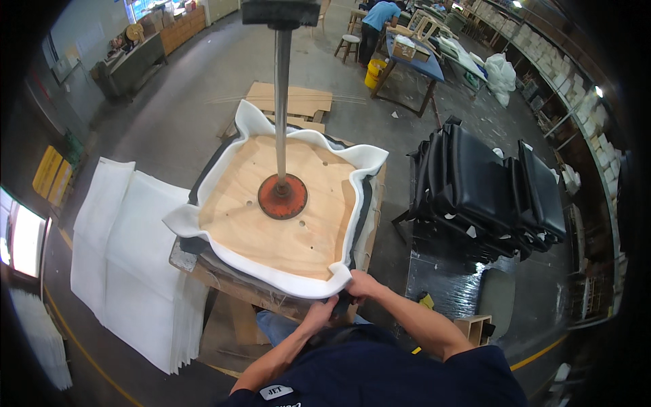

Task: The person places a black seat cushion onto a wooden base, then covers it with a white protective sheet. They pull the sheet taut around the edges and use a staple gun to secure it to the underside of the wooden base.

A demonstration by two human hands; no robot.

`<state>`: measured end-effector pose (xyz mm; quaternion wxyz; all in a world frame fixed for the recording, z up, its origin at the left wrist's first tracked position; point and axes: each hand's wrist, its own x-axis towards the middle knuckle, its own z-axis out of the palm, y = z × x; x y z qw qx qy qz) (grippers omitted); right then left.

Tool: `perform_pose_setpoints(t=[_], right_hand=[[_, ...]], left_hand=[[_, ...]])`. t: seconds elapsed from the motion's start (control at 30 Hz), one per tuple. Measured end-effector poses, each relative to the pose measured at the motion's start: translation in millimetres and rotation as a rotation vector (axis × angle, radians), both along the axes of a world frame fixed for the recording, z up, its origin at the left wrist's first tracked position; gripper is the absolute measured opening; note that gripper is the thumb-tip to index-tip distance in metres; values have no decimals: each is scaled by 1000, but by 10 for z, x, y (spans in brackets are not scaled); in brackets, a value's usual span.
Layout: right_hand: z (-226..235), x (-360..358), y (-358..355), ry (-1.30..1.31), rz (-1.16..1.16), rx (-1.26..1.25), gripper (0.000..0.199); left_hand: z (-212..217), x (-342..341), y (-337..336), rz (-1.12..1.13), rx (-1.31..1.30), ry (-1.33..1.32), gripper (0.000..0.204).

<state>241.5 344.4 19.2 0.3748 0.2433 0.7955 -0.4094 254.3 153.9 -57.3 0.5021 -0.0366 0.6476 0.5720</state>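
Plywood seat board (285,217), square, lying flat. White foam padding (298,285) curling up around every edge. Dark cover (363,210) showing beneath, near corner gripped.

**Even workshop light, heavy fisheye warp**

I see a fairly bright hall, lit from overhead; a ceiling lamp (598,91) flares at right and a window (20,237) blows out white at left. Shadows are soft. Straight edges bow toward the black rim, where detail smears; the centre stays sharp.

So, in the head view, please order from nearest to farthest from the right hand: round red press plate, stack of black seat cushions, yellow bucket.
1. Round red press plate, on the board's centre.
2. Stack of black seat cushions, to the right.
3. Yellow bucket, far across the floor.
Measured from the right hand.
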Motion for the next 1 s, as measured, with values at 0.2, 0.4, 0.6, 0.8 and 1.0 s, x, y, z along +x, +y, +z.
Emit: perform_pose_setpoints(t=[0.2, 0.4, 0.6, 0.8, 1.0], right_hand=[[-557, 498, -172, 307, -115, 104, 34], [-387, 507, -280, 327, -221, -53, 55], [-475, 542, -361, 448, -328, -133, 63], [-619, 624, -283, 476, -225, -42, 58], [-287, 795, -471, -96, -516, -589, 62]], left_hand=[[24, 89, -96, 194, 123, -149, 56], [442, -77, -136, 247, 21, -339, 51], [-142, -122, -452, -322, -193, 789, 42], [-40, -132, -497, -40, -103, 38, 40], [209, -74, -381, 99, 0, -266, 50]])
